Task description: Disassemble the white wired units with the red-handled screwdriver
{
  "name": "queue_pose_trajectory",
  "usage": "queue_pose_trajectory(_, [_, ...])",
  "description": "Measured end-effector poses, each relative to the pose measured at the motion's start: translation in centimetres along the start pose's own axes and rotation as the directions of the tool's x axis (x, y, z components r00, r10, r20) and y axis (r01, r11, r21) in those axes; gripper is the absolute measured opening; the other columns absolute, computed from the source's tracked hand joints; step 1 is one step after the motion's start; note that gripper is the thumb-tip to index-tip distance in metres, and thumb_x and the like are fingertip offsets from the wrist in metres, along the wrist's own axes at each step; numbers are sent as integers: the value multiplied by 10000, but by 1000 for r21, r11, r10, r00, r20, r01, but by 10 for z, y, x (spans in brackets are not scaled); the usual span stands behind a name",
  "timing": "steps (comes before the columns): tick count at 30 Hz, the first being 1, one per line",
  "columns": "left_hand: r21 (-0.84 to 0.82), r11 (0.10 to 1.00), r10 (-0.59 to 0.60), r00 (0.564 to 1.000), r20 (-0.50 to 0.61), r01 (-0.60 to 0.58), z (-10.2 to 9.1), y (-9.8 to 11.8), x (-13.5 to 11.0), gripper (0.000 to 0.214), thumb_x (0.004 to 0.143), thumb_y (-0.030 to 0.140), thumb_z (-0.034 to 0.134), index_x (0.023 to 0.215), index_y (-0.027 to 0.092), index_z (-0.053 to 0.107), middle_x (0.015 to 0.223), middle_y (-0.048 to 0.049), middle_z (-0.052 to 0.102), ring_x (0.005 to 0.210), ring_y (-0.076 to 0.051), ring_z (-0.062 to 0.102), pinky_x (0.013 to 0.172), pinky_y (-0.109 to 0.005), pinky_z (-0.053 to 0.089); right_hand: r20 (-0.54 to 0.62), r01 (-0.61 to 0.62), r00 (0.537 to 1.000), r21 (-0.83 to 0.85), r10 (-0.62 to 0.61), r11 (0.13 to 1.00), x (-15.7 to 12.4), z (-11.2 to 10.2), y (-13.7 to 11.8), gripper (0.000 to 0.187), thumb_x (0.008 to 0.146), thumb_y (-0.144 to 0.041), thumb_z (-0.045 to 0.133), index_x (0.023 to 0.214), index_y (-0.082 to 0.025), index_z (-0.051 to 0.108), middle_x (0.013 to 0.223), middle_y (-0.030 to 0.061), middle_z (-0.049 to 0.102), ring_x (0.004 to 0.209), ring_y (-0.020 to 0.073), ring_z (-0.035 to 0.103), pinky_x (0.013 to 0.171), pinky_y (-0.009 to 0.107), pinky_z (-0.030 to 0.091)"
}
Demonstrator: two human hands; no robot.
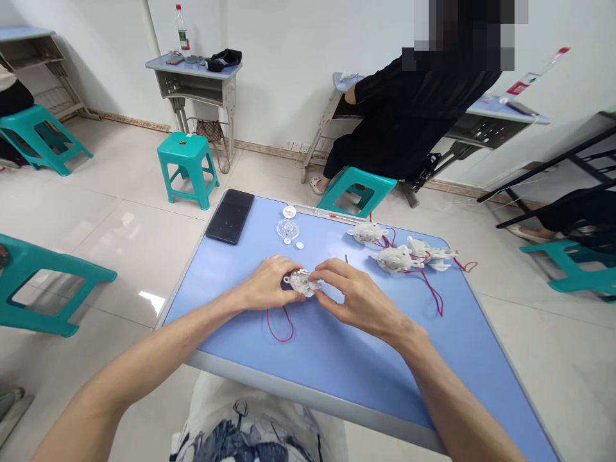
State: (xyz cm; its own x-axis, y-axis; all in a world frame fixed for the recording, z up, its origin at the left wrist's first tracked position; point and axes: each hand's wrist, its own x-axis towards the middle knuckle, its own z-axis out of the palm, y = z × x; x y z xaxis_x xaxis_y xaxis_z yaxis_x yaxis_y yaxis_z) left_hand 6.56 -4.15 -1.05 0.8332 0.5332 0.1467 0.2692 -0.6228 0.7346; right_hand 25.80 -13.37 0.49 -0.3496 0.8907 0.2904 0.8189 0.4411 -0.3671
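Note:
Both of my hands meet over a small clear plastic gear unit [302,281] on the blue table [337,359]. My left hand [269,285] curls round the unit's left side. My right hand [349,295] pinches its right side with fingertips pressed together. A thin red wire [279,324] loops out from under the left hand onto the table. A dark part shows under the unit.
Three similar white units with red wires [399,256] lie at the right rear. Clear round parts [287,230] and a black phone [230,215] sit at the far left edge. Teal stools [187,165] stand around. A seated person in black [409,109] works at a desk behind.

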Motion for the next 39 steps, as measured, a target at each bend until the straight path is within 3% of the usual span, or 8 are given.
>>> queue_pose_trajectory(10, [1,1000,-16,1000,9,16,0,-1,0,380,739,304,779,1068,165,650,1003,-56,673,951,-218,596,839,-320,462,6,-24,1000,38,24,999,0,-4,0,200,878,-151,542,1056,-188,624,976,88,644,854,213,629,745,376,544])
queue_pose_trajectory(20, [-9,1000,-25,1000,10,25,0,-1,0,401,723,285,790,1079,165,649,1000,-50,672,941,-218,595,831,-323,466,-4,2,1000,-25,-2,1000,0,-2,1,241,890,-164,517,1100,-213,624,1010,102,661,894,240,645,748,398,558])
queue_pose_trajectory(25, [-6,999,-35,999,13,35,0,-1,0,429,719,286,796,1097,145,650,992,-57,669,936,-218,596,826,-325,463,-35,-19,999,79,22,997,2,-7,0,209,894,-187,543,1079,-227,631,1002,80,667,881,213,653,756,367,560])
queue_pose_trajectory(29, [2,1000,-28,1000,10,28,0,0,0,420,711,273,798,1085,149,651,989,-57,676,949,-226,594,841,-333,461,-132,-72,987,176,96,982,10,-10,6,140,891,-219,567,1001,-226,652,949,57,682,810,186,657,704,333,566])
queue_pose_trajectory(33, [17,1000,-22,999,23,22,0,-2,0,421,730,291,784,1108,169,643,1011,-63,682,994,-245,586,873,-355,455,-215,-100,968,156,132,983,22,1,25,129,896,-257,564,972,-221,662,921,60,684,774,183,653,687,341,570])
queue_pose_trajectory(39, [17,1000,-17,1000,12,16,0,-4,0,427,747,319,766,1125,168,638,1012,-69,683,995,-249,591,867,-365,468,-216,-122,967,62,132,991,33,24,48,153,906,-276,548,955,-192,666,883,69,678,717,179,636,657,336,534])
